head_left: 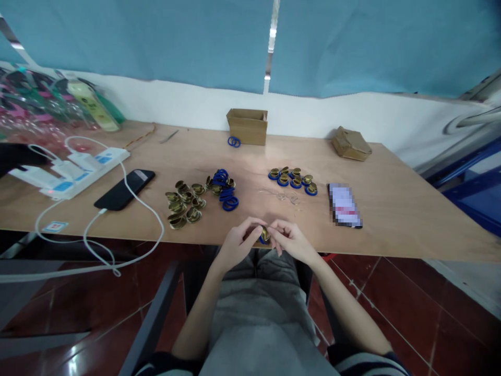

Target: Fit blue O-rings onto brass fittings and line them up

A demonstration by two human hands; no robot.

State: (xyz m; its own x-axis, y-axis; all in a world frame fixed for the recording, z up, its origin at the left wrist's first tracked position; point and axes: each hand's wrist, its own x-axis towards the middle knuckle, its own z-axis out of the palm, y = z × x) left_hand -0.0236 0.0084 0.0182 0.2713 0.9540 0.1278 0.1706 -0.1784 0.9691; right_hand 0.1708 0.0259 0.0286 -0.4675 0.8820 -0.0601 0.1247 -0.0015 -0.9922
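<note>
At the table's near edge, my left hand and my right hand pinch a small gold-coloured metal piece with a blue ring between their fingertips. Ahead and to the left lie several gold metal pieces, each looking like a round flap over a base. Beside them is a heap of loose blue rings. Toward the right stands a group of gold pieces set in blue rings. Thin clear scraps lie between the groups.
An open cardboard box stands at the back, with blue rings before it. A closed brown packet and a lit phone are rightward. Leftward are a black phone, a power strip with white cables, and bottles.
</note>
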